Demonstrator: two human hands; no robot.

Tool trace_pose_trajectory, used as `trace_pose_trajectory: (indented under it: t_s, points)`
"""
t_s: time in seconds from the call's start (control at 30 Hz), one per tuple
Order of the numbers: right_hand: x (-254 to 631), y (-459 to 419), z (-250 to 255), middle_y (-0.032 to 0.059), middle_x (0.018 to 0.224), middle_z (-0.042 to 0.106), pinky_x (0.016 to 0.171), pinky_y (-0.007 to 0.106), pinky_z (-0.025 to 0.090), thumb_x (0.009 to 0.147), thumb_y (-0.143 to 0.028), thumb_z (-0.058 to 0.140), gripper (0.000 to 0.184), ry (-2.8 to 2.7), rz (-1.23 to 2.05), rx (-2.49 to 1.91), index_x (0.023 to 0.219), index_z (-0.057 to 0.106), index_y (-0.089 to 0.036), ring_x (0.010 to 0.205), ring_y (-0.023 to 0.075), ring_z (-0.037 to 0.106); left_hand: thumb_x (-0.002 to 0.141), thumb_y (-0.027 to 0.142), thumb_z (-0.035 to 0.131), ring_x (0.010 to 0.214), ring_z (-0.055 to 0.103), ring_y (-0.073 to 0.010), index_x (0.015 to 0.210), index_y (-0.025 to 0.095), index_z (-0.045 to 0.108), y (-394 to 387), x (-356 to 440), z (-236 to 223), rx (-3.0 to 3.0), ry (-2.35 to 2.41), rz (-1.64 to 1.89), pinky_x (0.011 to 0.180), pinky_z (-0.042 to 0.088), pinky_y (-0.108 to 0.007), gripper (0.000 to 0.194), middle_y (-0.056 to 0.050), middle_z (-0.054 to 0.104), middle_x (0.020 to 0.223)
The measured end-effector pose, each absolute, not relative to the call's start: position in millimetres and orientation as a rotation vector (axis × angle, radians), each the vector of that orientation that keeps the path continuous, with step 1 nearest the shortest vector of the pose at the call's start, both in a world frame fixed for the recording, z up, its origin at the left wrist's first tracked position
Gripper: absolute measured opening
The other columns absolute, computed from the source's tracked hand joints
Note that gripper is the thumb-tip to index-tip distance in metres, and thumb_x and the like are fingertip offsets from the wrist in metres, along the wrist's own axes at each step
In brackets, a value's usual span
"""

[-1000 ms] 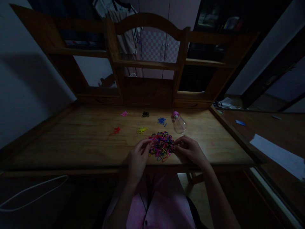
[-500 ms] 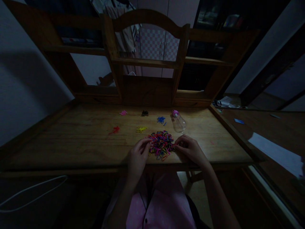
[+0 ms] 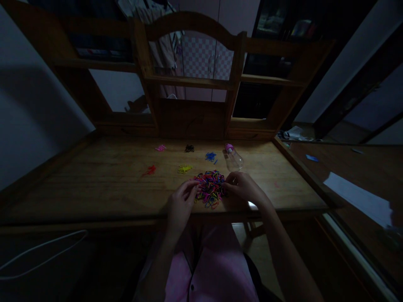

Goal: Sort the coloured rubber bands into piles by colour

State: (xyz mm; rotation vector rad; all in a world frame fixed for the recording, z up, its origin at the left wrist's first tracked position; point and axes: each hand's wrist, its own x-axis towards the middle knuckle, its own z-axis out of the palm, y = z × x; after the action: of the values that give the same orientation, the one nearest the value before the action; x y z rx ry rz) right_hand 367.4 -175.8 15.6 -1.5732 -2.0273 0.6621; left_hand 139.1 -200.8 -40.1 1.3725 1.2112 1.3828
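A heap of mixed coloured elastic bands point(image 3: 210, 188) lies near the front edge of the wooden desk point(image 3: 103, 180); single pieces are too small to make out well. My left hand point(image 3: 181, 203) rests at the heap's left side, thumb and fingertips drawn together on its edge. Over the right side of the heap, my right hand point(image 3: 244, 186) has its fingers pinched; what is between them is hidden. Beyond the heap are small one-colour piles: yellow point(image 3: 184, 168), blue point(image 3: 210, 157), black point(image 3: 189, 148), pink point(image 3: 160, 148) and red point(image 3: 151, 170).
A clear bulb-shaped bottle with a pink cap point(image 3: 234, 157) lies behind my right hand. A wooden shelf unit point(image 3: 192, 82) rises at the desk's back. On a side surface at right lie white paper point(image 3: 359, 199) and a blue card point(image 3: 312, 158).
My right hand has shifted from the heap's right edge, where a red piece showed at its fingertips, slightly inward over the heap. My left hand stays at the left edge. The view has shifted slightly.
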Motion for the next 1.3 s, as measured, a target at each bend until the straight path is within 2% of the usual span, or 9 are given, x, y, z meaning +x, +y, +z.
trace_pose_trajectory:
  t_s: [0.17, 0.33, 0.53, 0.67, 0.83, 0.93, 1.13, 1.3]
  points:
    - [361, -161, 24, 0.0057, 0.068, 0.07, 0.053, 0.024, 0.037, 0.072, -0.019, 0.064, 0.009, -2.223, 0.654, -1.646, 0.072, 0.071, -0.014, 0.059, 0.0139, 0.059, 0.087, 0.033, 0.059, 0.088, 0.07, -0.0197, 0.099, 0.018, 0.066, -200, 139, -39, 1.374, 1.201, 1.39, 0.083, 0.057, -0.032, 0.02, -0.007, 0.071, 0.097]
    - [362, -154, 18, 0.004, 0.063, 0.068, 0.052, 0.024, 0.036, 0.068, -0.017, 0.061, 0.009, -2.237, 0.715, -1.665, 0.068, 0.07, -0.014, 0.058, 0.014, 0.058, 0.087, 0.033, 0.059, 0.088, 0.07, -0.019, 0.099, 0.019, 0.067, -201, 139, -38, 1.385, 1.212, 1.385, 0.082, 0.057, -0.031, 0.02, -0.006, 0.071, 0.1]
    - [377, -146, -1, 0.0031, 0.066, 0.067, 0.052, 0.023, 0.039, 0.073, -0.032, 0.066, 0.017, -1.965, 1.114, -1.514, 0.074, 0.067, -0.015, 0.057, 0.0125, 0.056, 0.088, 0.033, 0.057, 0.088, 0.07, -0.0191, 0.099, 0.019, 0.066, -201, 139, -37, 1.388, 1.207, 1.383, 0.081, 0.057, -0.03, 0.021, -0.007, 0.071, 0.1]
    - [386, -148, -5, 0.0003, 0.059, 0.061, 0.044, 0.021, 0.033, 0.074, -0.047, 0.067, 0.031, -1.763, 1.281, -1.477, 0.073, 0.064, -0.016, 0.047, 0.0089, 0.048, 0.088, 0.032, 0.057, 0.086, 0.07, -0.0183, 0.098, 0.019, 0.067, -202, 139, -35, 1.407, 1.203, 1.386, 0.08, 0.057, -0.029, 0.019, -0.006, 0.071, 0.101]
    - [389, -155, -1, -0.0038, 0.056, 0.053, 0.041, 0.02, 0.028, 0.074, -0.051, 0.068, 0.037, -1.635, 1.301, -1.433, 0.08, 0.065, -0.015, 0.043, 0.0061, 0.041, 0.088, 0.031, 0.057, 0.087, 0.07, -0.0182, 0.099, 0.019, 0.067, -203, 138, -35, 1.405, 1.202, 1.383, 0.08, 0.057, -0.029, 0.019, -0.006, 0.071, 0.1]
    - [389, -157, 3, -0.0035, 0.057, 0.053, 0.041, 0.02, 0.028, 0.075, -0.051, 0.067, 0.038, -1.619, 1.301, -1.44, 0.085, 0.067, -0.014, 0.044, 0.0059, 0.041, 0.088, 0.032, 0.058, 0.088, 0.07, -0.0185, 0.099, 0.019, 0.067, -203, 139, -36, 1.403, 1.192, 1.381, 0.081, 0.057, -0.03, 0.019, -0.006, 0.071, 0.098]
    - [386, -162, 8, -0.0006, 0.061, 0.058, 0.043, 0.02, 0.032, 0.078, -0.046, 0.065, 0.035, -1.624, 1.238, -1.456, 0.089, 0.069, -0.013, 0.047, 0.007, 0.045, 0.087, 0.033, 0.058, 0.086, 0.071, -0.0191, 0.098, 0.018, 0.067, -202, 139, -36, 1.38, 1.186, 1.394, 0.08, 0.057, -0.03, 0.02, -0.006, 0.071, 0.098]
    - [377, -140, 19, 0.0023, 0.062, 0.062, 0.048, 0.022, 0.04, 0.078, -0.044, 0.067, 0.032, -1.631, 1.1, -1.387, 0.084, 0.069, -0.013, 0.052, 0.0097, 0.052, 0.088, 0.034, 0.057, 0.086, 0.07, -0.0189, 0.098, 0.019, 0.067, -202, 139, -34, 1.397, 1.175, 1.385, 0.08, 0.057, -0.031, 0.02, -0.006, 0.071, 0.099]
